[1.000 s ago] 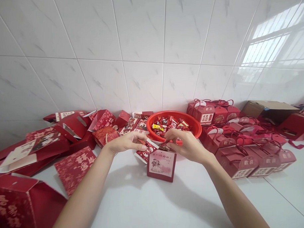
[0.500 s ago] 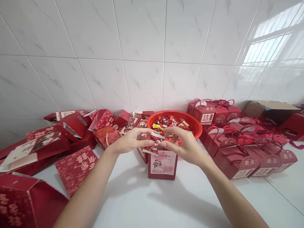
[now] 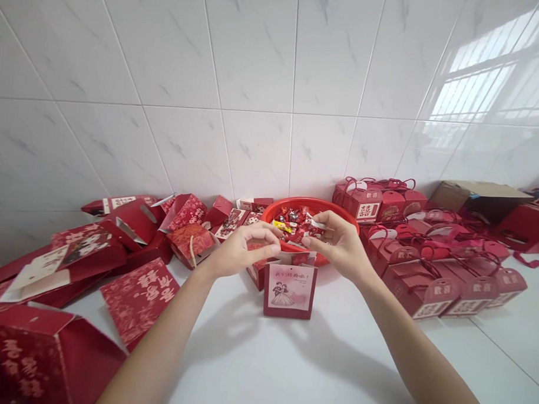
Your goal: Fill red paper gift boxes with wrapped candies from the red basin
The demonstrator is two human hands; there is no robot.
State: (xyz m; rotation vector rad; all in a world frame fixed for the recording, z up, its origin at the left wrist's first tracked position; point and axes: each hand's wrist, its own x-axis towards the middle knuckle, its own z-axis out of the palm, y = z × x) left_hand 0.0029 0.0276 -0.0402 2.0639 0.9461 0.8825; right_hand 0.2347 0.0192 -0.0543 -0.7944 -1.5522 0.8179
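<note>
Behind everything, you face a wall (image 3: pixel 257 60) of pale, grey-veined tiles, with a bright window reflection at its upper right. Below it spreads the white table (image 3: pixel 255 366), your forearms reaching across it. On your left sprawls a heap of red boxes (image 3: pixel 88 249), many of them gaping or tipped at odd angles; on your right, the handled boxes (image 3: pixel 419 284) stand packed close together, dark red cords looped over their tops. A brown carton (image 3: pixel 484 189) sits beyond those, near the wall.

The red basin (image 3: pixel 309 202) is straight ahead of you, with wrapped sweets (image 3: pixel 291 216) lying in it. Your right hand (image 3: pixel 345 246) is at its near right side. Your left hand (image 3: pixel 245 248) hovers just left of the basin's front — thumb and forefinger parted, nothing visible between them.

In front of the basin, below and between your hands, the picture box (image 3: pixel 290 290) stands upright on the table, its printed couple facing you and its top open. Smaller yet is the red-and-white packet (image 3: pixel 316 225) — pinched between your right thumb and fingers, over the basin. A tiny yellow sweet (image 3: pixel 283 226) shows left of it.
</note>
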